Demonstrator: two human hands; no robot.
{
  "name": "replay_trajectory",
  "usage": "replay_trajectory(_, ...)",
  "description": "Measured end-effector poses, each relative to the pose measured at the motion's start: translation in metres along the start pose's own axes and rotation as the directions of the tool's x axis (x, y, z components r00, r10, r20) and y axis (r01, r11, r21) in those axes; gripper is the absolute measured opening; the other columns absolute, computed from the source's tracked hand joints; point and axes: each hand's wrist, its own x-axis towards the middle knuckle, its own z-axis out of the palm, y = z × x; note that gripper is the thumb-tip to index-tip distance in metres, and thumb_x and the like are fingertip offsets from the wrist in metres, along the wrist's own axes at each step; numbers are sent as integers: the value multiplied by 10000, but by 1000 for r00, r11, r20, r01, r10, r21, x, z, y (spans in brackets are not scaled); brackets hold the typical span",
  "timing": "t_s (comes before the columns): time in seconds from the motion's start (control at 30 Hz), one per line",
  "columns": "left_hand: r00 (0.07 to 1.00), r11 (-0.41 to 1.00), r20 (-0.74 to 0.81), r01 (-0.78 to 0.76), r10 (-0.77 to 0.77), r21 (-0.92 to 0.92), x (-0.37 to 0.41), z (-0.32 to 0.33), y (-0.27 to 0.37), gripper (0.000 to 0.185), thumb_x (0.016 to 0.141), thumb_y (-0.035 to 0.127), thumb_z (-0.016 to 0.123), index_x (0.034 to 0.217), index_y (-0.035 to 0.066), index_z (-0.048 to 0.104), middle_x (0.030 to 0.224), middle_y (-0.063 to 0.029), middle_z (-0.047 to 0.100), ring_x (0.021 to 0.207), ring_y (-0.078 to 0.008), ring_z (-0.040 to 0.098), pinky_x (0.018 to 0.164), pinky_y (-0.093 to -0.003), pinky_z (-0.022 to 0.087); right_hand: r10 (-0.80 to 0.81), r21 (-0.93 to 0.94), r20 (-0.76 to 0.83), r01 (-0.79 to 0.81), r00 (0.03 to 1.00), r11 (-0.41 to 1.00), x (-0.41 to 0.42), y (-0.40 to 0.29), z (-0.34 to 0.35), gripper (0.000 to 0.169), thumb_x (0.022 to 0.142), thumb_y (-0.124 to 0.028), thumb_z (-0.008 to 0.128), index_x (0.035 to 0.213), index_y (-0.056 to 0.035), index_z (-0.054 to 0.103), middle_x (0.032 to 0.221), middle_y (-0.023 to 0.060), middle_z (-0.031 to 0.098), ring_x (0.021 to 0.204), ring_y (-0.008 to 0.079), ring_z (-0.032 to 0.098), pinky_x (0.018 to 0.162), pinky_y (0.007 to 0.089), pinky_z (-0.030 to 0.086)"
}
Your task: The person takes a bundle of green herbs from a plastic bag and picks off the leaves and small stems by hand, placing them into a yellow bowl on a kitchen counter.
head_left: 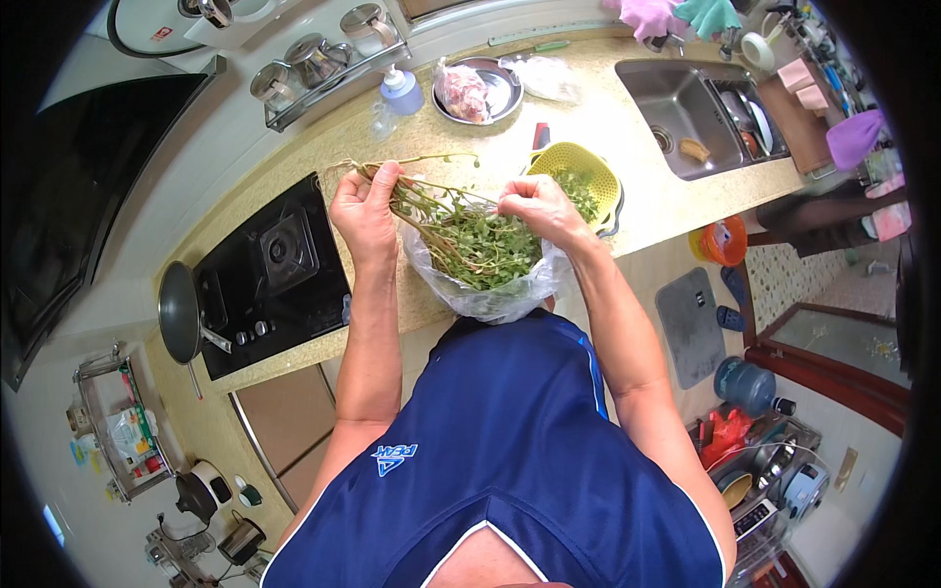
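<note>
My left hand (pixel 370 209) pinches the stem ends of several leafy green stalks (pixel 430 198), thin roots sticking out past the thumb. The stalks slant down over a clear plastic bag (pixel 481 301) full of leafy greens (pixel 492 246) at the counter's front edge. Over the bag's right side, my right hand (pixel 542 208) has its thumb and fingertips pinched together at a thin stem of the greens. A yellow colander (pixel 588 160) with loose green leaves (pixel 577 192) in it stands just beyond my right hand, partly covered by it.
A metal dish (pixel 507 88) holds bagged meat (pixel 463 92) at the back, beside a soap pump bottle (pixel 401 90). The sink (pixel 680 110) is at the right. On the left are a gas hob (pixel 272 272) and a frying pan (pixel 179 312). An orange bucket (pixel 724 239) stands lower right.
</note>
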Motion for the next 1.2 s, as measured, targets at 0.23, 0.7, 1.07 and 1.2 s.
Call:
replay_trajectory(0.23, 998, 996, -15, -65, 66, 59, -15, 10, -5, 130, 867, 42, 743, 890, 0, 622, 803, -48, 688, 689, -79, 620, 668, -212, 491, -200, -447, -484, -44, 852, 894, 6, 1, 25, 201, 779, -207, 627, 690, -29, 650, 644, 116, 655, 573, 185, 610, 606, 334, 505)
replay_trajectory(0.7, 944, 888, -35, 296, -329, -352, 3, -33, -32, 113, 917, 102, 679, 963, 30, 606, 935, -143, 707, 758, -237, 702, 662, -368, 626, -270, -339, -633, 54, 726, 939, -12, 68, -46, 217, 883, -179, 640, 1029, -48, 732, 944, 149, 721, 853, 262, 694, 782, 348, 532)
replay_trajectory(1.07, 868, 790, 114, 489, -484, -370, -6, -26, -41, 182, 936, 147, 657, 992, -27, 649, 957, -166, 711, 772, -259, 709, 704, -374, 615, -94, 341, -205, 161, 974, 926, -3, -1, 21, 220, 905, -186, 710, 1043, -16, 723, 885, 16, 700, 794, 71, 594, 730, 244, 481)
replay_trajectory(1.2, 857, 775, 95, 500, -506, -387, -12, -20, -40, 127, 926, 114, 664, 1000, 22, 616, 941, -149, 713, 758, -244, 707, 658, -365, 624, -78, 292, -179, 129, 981, 948, -2, -7, 20, 167, 893, -158, 711, 986, -21, 731, 816, -11, 687, 725, 58, 575, 669, 235, 463)
